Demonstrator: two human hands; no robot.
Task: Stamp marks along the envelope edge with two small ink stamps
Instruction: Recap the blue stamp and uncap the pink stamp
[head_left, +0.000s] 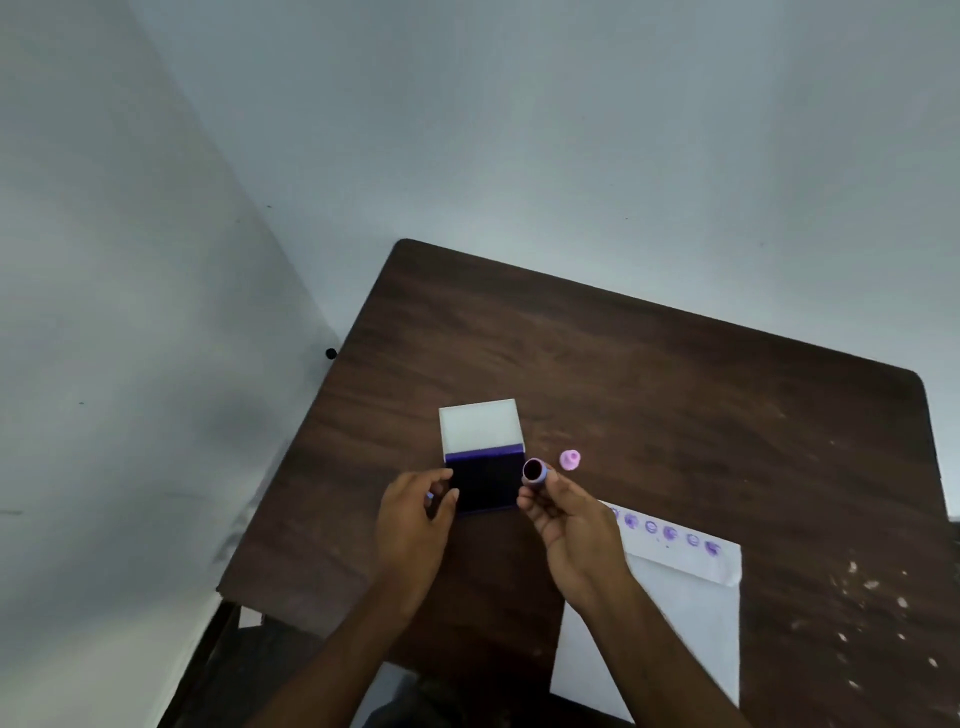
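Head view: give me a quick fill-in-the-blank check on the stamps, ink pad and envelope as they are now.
1. The right hand holds a small stamp with its inked face turned ____.
2. The pink stamp stands on the ____, held by neither hand.
3. The ink pad has its lid ____.
4. The stamped marks run along the envelope's ____ edge.

Missing words: up; table; open; far

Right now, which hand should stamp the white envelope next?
The right hand, probably: it holds the small round purple stamp, inked face up, beside the white paper envelope. The left hand is farther away.
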